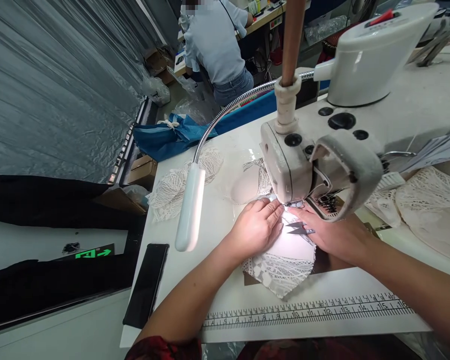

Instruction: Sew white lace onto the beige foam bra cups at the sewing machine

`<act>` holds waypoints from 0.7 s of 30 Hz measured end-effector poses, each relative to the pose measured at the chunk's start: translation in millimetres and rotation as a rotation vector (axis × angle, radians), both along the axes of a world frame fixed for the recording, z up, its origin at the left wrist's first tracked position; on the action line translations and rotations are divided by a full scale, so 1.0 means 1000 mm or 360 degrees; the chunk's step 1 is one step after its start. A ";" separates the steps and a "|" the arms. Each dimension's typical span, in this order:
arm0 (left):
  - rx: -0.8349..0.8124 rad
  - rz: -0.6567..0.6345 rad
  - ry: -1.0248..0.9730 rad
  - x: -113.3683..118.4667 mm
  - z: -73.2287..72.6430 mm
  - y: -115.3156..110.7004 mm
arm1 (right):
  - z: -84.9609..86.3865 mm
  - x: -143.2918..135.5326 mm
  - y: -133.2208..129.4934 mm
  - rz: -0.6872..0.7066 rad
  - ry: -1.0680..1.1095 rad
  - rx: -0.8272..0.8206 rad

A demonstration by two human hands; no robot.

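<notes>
A white bra cup piece with a lace edge [281, 272] lies under the head of a white sewing machine [285, 165]. My left hand [257, 227] rests flat on the left side of this piece, fingers stretched toward the needle area. On the other side, my right hand [328, 232] holds small thread snips [299, 228], their dark blades pointing left over the fabric. Its fingertips also touch the fabric near the presser foot, partly hidden by the machine head. Behind the needle, another sewn cup piece [245, 185] lies on the table.
White lace pieces [168, 192] lie at the left, beneath a bendable lamp [190, 210]. A black phone [146, 285] sits at the left edge. More lace [427, 195] lies at the right. A printed ruler [303, 312] runs along the front edge. Another person [215, 45] sits beyond.
</notes>
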State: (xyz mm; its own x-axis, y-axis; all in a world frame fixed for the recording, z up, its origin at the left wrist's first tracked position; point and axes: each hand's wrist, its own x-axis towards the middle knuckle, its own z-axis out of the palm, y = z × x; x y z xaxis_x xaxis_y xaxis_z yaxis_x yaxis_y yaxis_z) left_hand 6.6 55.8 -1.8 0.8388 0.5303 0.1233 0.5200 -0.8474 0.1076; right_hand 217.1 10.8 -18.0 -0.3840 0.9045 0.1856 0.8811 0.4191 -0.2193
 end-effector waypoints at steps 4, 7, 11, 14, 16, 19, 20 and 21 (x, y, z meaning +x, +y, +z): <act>0.0014 0.0012 0.0016 0.001 -0.001 0.002 | 0.000 0.001 0.000 -0.0010 0.0023 0.0053; 0.0000 0.0011 0.0037 0.003 0.001 0.003 | 0.000 0.002 -0.001 0.0003 0.0038 0.0043; -0.0014 -0.0009 0.0041 0.004 0.003 0.005 | -0.001 0.003 -0.001 0.0041 0.0050 0.0122; -0.0002 -0.0037 0.0045 0.003 0.005 0.009 | -0.004 0.004 -0.002 0.0078 0.0083 0.0221; 0.0027 -0.0044 0.0043 0.002 0.007 0.011 | -0.005 0.005 -0.004 0.0094 0.0115 0.0219; 0.0047 -0.0063 0.0006 0.001 0.012 0.009 | -0.005 0.007 -0.008 0.0134 0.0192 0.0155; 0.0033 -0.0077 -0.0026 0.001 0.014 0.007 | -0.005 0.007 -0.009 0.0161 0.0225 0.0139; 0.0006 -0.0084 -0.0067 0.002 0.015 0.004 | -0.004 0.008 -0.009 0.0191 0.0253 0.0125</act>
